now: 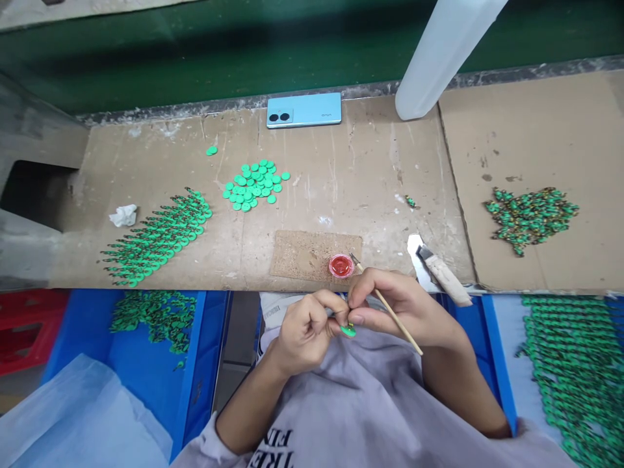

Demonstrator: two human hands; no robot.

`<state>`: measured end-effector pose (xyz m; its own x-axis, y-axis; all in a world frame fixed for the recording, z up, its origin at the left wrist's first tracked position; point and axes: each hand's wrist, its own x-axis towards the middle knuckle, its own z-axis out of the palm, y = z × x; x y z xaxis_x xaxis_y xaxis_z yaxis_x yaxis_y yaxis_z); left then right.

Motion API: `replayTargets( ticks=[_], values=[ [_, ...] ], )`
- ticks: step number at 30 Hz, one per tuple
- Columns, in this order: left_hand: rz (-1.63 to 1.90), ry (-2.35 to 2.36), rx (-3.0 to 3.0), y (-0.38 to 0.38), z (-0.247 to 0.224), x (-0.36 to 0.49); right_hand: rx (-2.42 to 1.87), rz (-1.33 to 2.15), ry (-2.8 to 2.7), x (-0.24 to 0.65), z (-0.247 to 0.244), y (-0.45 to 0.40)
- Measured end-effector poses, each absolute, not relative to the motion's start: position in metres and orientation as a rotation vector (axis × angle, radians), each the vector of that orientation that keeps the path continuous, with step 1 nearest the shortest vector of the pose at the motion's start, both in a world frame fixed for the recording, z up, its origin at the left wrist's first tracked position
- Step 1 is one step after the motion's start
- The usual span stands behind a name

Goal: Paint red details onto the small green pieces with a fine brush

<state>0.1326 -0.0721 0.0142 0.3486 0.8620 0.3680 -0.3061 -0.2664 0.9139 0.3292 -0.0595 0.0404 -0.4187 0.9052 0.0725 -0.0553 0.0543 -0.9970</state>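
My left hand (308,328) pinches a small green disc (348,331) at the front edge of the cardboard-covered table. Close against it, my right hand (400,305) has its thumb and forefinger pressed together on a small dark part at the disc, mostly hidden by the fingers. A thin wooden brush (397,322) lies across my right hand, its tip toward a small cup of red liquid (340,266). The cup stands on a speckled brown board (312,255). Farther back lies a pile of plain green discs (253,185).
Green pieces with dark tops lie in rows (158,240) at left, near a crumpled tissue (123,216). A phone (312,110) and a white post (433,65) stand behind. Right are a wrapped blade (446,276) and small green parts (531,218). Blue bins (195,370) flank my body.
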Motion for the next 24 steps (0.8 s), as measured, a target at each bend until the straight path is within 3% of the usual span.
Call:
replayTargets(
  ticks=[24],
  values=[
    [1.209,0.573,1.324,-0.0705,0.0163,0.1333,-0.855,1.452,-1.501,0.3276,0.0398,-0.0601]
  ],
)
